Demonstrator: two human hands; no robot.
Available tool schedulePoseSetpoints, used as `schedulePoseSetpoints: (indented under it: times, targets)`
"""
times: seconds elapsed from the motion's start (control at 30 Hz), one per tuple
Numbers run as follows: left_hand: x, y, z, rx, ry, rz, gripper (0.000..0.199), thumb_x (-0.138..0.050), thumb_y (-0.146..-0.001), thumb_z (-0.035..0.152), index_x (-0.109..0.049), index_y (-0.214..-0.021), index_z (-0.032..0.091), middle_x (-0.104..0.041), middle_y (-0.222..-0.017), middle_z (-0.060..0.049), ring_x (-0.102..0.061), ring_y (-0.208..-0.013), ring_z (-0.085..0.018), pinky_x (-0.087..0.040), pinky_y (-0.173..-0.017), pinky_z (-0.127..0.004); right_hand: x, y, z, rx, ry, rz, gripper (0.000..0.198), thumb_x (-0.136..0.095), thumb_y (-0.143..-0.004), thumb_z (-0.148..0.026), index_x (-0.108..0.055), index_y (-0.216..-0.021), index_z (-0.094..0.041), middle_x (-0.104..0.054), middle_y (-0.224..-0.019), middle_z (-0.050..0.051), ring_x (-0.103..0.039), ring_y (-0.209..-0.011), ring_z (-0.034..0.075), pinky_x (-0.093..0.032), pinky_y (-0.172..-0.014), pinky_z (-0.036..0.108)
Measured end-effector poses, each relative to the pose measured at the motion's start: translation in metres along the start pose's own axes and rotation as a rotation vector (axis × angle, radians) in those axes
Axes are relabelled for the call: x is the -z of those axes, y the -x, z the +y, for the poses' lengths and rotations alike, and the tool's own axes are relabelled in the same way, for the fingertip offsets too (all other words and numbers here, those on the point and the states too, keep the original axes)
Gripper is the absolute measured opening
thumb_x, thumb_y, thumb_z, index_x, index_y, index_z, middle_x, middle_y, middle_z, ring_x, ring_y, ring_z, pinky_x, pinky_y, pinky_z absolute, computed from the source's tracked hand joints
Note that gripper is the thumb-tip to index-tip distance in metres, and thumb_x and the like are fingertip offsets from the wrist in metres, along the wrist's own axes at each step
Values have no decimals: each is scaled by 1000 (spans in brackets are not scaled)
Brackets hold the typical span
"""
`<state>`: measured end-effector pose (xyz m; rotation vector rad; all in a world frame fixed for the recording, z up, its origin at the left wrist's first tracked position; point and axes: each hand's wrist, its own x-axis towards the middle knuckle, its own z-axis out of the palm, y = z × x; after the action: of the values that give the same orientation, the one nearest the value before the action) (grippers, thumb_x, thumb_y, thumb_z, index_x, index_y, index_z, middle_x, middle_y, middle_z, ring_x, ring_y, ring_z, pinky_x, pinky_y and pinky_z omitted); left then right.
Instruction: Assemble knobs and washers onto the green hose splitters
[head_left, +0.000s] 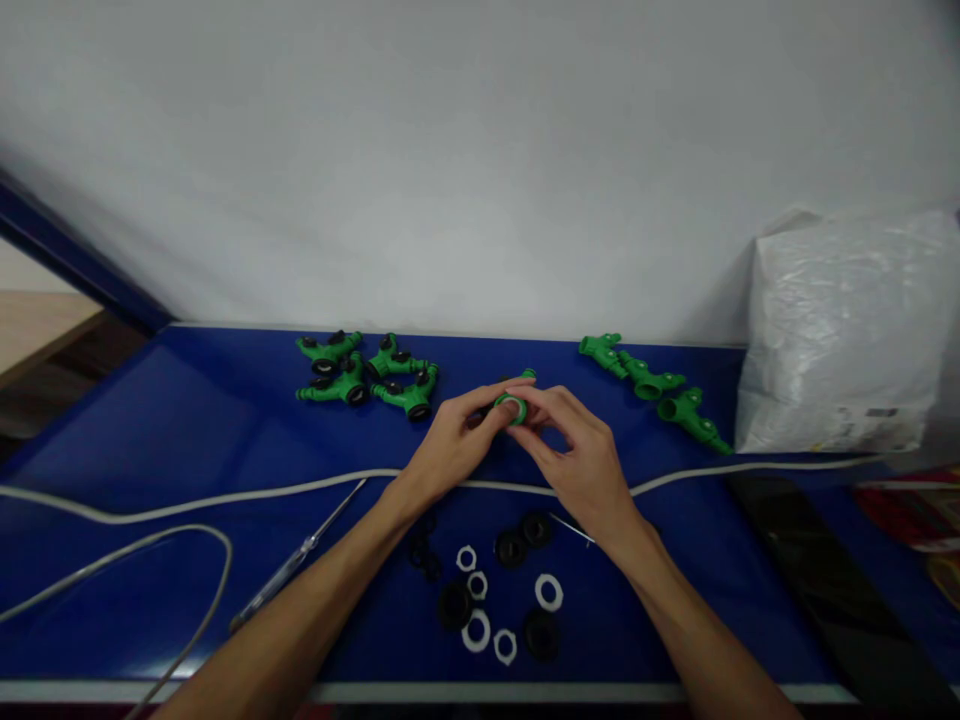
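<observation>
Both my hands meet over the middle of the table around a green plastic hose splitter [522,411]. My left hand [456,437] grips it from the left, its thumb pressed on the round opening, where a white ring shows. From the other side, my right hand [581,450] closes its fingertips on the rim. Much of the splitter is hidden by the fingers. Nearer to me lie several white rings [549,579], some with notched edges, and several black ring caps [540,636]. Small dark parts [424,553] lie beside my left forearm.
Several green splitters with black fittings [409,398] are grouped at the back left. Plain green splitters [681,405] lie back right, by a white plastic bag [844,340]. A white cable [247,497] crosses the blue table. A screwdriver [289,567] lies left, a dark flat object [825,590] right.
</observation>
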<state>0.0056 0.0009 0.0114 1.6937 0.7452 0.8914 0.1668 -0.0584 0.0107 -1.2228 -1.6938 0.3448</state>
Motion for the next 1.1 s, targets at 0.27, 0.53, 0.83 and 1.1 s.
schedulePoseSetpoints:
  times: [0.27,0.53,0.83,1.1]
  targets:
    - [1,0,-2,-81,-57,-17,46,-45,-100,26,-67,-141,19,-66,-144,-2,-58,-138,-22,-36,-122,-33,0,0,-3,91,124,36,25,-70,-92,-18,-68,-115,-26,-64,-91,1,-64,-78,17,-58,-76,33]
    - [1,-1,-7,-95,-23,-5,48,-53,-97,25,-64,-143,21,-64,-146,-2,-57,-139,-24,-40,-120,-34,1,1,-2,113,179,18,29,-68,-94,-18,-68,-121,-29,-64,-98,3,-66,-86,19,-60,-82,36]
    - [0,-1,-4,-78,39,-20,46,-53,-95,23,-68,-139,22,-63,-148,-1,-53,-143,-26,-37,-122,-39,2,0,-2,67,80,21,28,-70,-93,-20,-69,-119,-30,-63,-97,1,-65,-88,19,-60,-86,37]
    - [2,-2,-9,-101,77,-58,46,-62,-97,37,-67,-140,21,-63,-149,-4,-53,-143,-27,-36,-124,-40,1,0,3,25,-45,29,27,-71,-93,-21,-70,-119,-28,-65,-102,2,-68,-95,19,-61,-92,37]
